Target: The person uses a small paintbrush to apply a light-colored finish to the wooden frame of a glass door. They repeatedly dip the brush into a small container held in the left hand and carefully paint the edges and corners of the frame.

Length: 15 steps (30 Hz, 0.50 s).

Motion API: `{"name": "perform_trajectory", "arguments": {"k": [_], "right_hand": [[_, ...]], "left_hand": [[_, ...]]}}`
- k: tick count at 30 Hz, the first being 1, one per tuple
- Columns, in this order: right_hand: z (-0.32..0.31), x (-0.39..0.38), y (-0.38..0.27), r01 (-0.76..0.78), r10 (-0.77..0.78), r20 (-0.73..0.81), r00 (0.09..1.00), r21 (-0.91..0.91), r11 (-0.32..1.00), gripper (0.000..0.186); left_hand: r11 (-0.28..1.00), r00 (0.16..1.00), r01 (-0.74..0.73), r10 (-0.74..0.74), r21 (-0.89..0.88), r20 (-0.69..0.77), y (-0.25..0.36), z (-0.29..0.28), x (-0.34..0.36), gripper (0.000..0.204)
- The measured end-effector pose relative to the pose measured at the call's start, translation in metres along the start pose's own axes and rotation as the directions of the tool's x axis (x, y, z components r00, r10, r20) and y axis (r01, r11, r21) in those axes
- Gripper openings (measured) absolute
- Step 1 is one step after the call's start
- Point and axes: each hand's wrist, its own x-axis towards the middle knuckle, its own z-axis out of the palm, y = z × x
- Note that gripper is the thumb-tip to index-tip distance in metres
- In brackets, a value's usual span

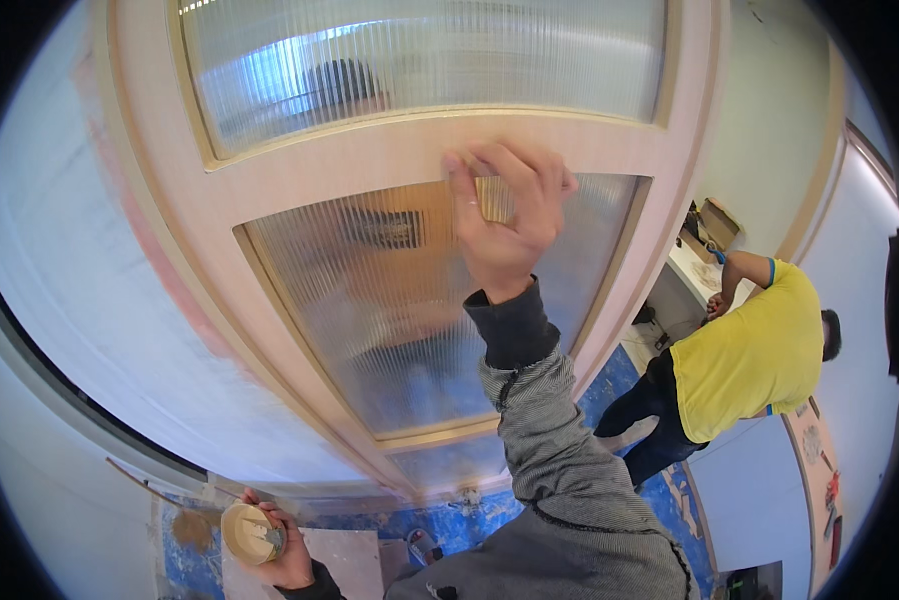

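My left hand [291, 566] is low at the left, its fingers closed round a small tan bowl [231, 540]. Whitish paste [255, 534] lies inside, with a grey patch at one side. Raised in front of me, my right hand [514, 205] has its thumb and fingers curled toward each other. The fingertips are at the pale wooden cross rail [379, 150] of a framed door or partition; motion blurs them, and anything small between them cannot be made out. Ribbed glass panels [369, 330] sit above and below that rail.
A person in a yellow shirt [754, 350] bends over at the right, near a white counter [694, 275] with an open box [719, 222]. Blue sheeting [409, 520] covers parts of the floor. A pale board [334, 555] lies below my left hand. Tools [831, 495] rest at the far right.
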Motion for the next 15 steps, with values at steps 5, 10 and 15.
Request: {"name": "perform_trajectory", "arguments": {"k": [5, 10, 15], "right_hand": [[0.003, -0.008, 0.004, -0.084, 0.095, -0.103, 0.990, 0.109, 0.990, 0.021], [-0.001, -0.009, -0.007, 0.037, -0.034, 0.034, 0.999, -0.114, 0.993, 0.020], [0.002, -0.019, -0.047, 0.008, -0.041, 0.161, 0.986, 0.204, 0.979, 0.019]], "left_hand": [[1.000, 1.000, 0.009, -0.009, -0.028, -0.008, -0.002, 0.000, 0.000, 0.066], [1.000, 1.000, 0.005, -0.005, -0.011, 0.013, 0.000, 0.000, 0.002, 0.066], [0.999, 1.000, 0.012, -0.012, -0.036, 0.007, 0.002, 0.001, -0.002, 0.064]]}}
